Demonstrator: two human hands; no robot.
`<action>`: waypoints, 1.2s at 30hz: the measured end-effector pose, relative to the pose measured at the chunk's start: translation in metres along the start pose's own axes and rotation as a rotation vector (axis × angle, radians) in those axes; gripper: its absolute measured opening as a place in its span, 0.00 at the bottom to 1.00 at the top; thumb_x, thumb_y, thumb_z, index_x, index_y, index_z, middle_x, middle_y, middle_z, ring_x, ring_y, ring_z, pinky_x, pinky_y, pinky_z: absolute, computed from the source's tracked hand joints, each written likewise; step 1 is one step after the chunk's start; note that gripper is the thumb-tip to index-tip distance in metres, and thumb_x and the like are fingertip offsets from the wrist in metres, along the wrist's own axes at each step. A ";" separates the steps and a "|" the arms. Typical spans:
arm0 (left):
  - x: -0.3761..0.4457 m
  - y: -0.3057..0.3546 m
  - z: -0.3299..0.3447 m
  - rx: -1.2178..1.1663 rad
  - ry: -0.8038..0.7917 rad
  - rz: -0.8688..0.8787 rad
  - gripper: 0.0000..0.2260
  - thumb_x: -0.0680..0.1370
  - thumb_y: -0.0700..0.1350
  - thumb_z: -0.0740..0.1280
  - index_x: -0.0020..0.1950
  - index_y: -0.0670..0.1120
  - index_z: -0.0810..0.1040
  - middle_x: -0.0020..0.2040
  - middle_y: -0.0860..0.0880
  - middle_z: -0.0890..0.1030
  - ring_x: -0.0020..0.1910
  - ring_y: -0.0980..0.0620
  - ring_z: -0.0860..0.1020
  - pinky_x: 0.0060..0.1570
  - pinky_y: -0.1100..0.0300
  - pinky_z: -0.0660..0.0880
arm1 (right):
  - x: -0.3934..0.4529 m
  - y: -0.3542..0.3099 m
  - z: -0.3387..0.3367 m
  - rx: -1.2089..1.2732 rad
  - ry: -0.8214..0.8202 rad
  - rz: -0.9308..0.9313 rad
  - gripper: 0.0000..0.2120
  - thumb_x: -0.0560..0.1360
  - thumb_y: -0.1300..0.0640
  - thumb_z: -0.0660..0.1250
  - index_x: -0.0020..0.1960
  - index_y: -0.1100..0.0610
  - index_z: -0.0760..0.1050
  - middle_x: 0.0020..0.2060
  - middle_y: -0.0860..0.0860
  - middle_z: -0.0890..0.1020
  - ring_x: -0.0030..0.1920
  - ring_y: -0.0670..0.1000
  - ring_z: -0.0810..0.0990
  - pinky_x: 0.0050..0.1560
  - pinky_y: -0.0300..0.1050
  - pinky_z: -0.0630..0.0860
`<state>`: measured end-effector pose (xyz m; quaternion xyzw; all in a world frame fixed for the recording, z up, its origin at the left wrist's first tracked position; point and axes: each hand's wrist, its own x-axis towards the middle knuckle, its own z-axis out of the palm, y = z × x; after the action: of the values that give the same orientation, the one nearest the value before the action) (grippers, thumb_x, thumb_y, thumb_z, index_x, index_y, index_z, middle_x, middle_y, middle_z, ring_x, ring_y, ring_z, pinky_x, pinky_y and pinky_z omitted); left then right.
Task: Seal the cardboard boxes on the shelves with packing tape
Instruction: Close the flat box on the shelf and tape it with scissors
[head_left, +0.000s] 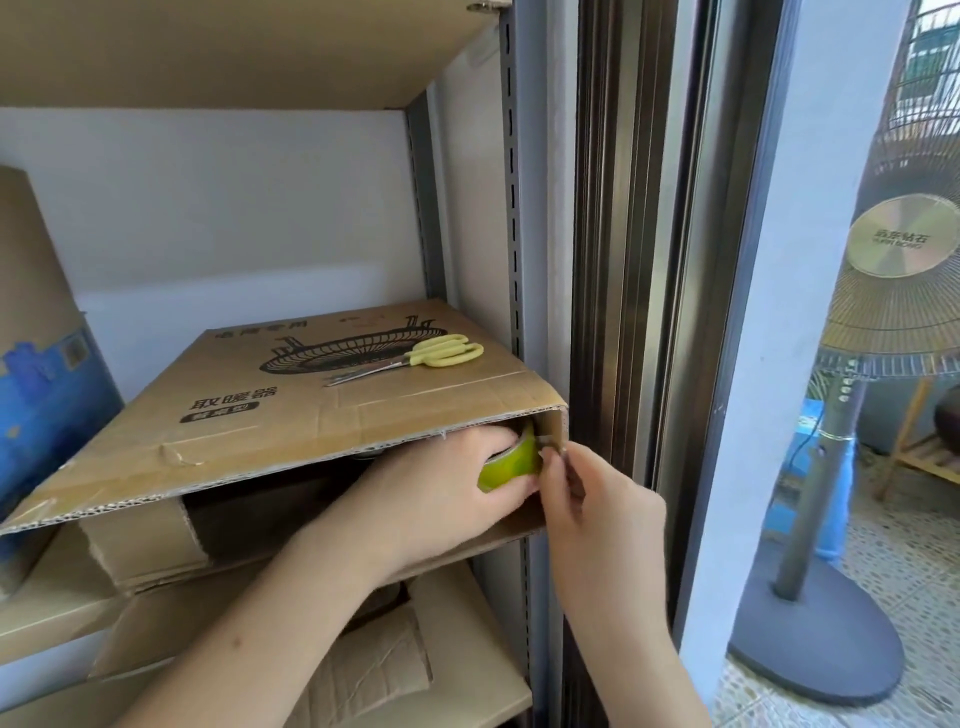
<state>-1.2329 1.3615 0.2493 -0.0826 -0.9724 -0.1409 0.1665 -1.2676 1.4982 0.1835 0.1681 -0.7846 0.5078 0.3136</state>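
We face a shelf (62, 618) with a tall steel upright on its right, and beyond that, far right, a pedestal fan (906, 291). On the shelf lies the box (291, 400), a wide, flat brown carton with a printed heater drawing and dark lettering on top. Its near end is open: the top flap juts toward us, corrugated edge showing, and a side flap at the left hangs inward. We judge the board to be light but stiff along the flutes and easy to crease at the scored folds, so the flaps are best held near their free edges and pressed flat before any tape crosses the seam. The torn paper patches on top suggest the surface peels readily, so tape laid crooked would be hard to lift cleanly.

A second carton (36, 364), partly blue, stands at the far left. Flattened cardboard (374, 670) lies on the shelf below.

Our left hand (441, 483) reaches into the right corner of the opening, fingers curled round the tape (511, 460), a yellow-green roll held just under the top flap. Our right hand (587, 499) sits beside it, fingers pinching what looks like the free end of the tape at the box's right edge.

Yellow-handled scissors (415, 356) rest on the box top, far right.
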 end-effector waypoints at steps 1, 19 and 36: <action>0.000 0.000 -0.004 -0.038 -0.076 0.007 0.11 0.79 0.61 0.63 0.48 0.55 0.79 0.43 0.57 0.80 0.43 0.59 0.77 0.43 0.63 0.75 | 0.002 0.003 -0.003 0.031 -0.021 0.013 0.13 0.80 0.54 0.63 0.37 0.52 0.73 0.26 0.45 0.75 0.29 0.49 0.74 0.29 0.44 0.72; 0.004 0.003 0.010 0.274 0.205 -0.052 0.15 0.81 0.61 0.58 0.63 0.57 0.75 0.64 0.55 0.77 0.64 0.51 0.73 0.65 0.57 0.69 | 0.028 -0.004 -0.017 0.147 -0.341 0.091 0.04 0.77 0.48 0.67 0.45 0.46 0.75 0.38 0.40 0.80 0.38 0.34 0.78 0.36 0.25 0.72; 0.005 -0.001 0.016 0.297 0.054 -0.020 0.19 0.80 0.62 0.60 0.67 0.55 0.69 0.66 0.52 0.74 0.65 0.50 0.73 0.69 0.54 0.68 | 0.030 0.001 -0.012 0.097 -0.165 0.094 0.06 0.74 0.51 0.73 0.40 0.50 0.80 0.31 0.40 0.79 0.33 0.41 0.79 0.32 0.28 0.71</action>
<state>-1.2421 1.3655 0.2363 -0.0434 -0.9786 0.0005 0.2013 -1.2866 1.5111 0.2064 0.1874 -0.7892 0.5439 0.2150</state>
